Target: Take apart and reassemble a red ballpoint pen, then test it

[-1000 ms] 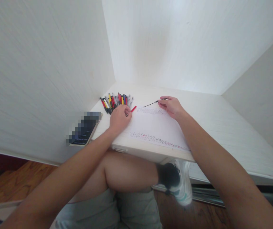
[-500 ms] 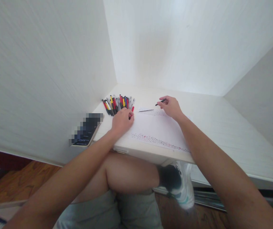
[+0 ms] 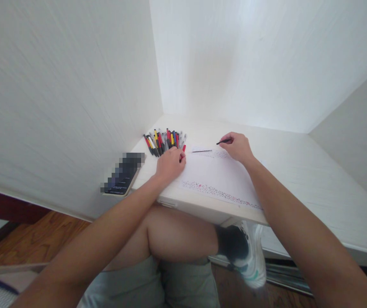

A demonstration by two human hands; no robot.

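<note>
My right hand [image 3: 238,147] is closed in a pinch round a short black pen piece [image 3: 223,141], held over the far edge of the white paper [image 3: 215,171]. A thin dark pen refill [image 3: 202,151] lies on the far left part of that sheet, left of the right hand. At the sheet's left side rests my left hand [image 3: 171,164], its fingers curled in; whatever they hold is hidden. Just beyond it is a pile of pens [image 3: 166,139] in red, yellow, black, white and clear. A red pen end [image 3: 184,148] shows by the left fingers.
Small dark and red marks run along the paper's near edge. A phone [image 3: 122,175] with a partly blurred screen lies at the desk's left edge, by the wall. White panels enclose the desk [image 3: 302,179] at the back and left. My crossed leg [image 3: 180,235] is below the front edge.
The view has shifted slightly, so the desk and hands appear further right. In my right hand the black pen piece has turned a little more level. My left hand stays by the pens.
</note>
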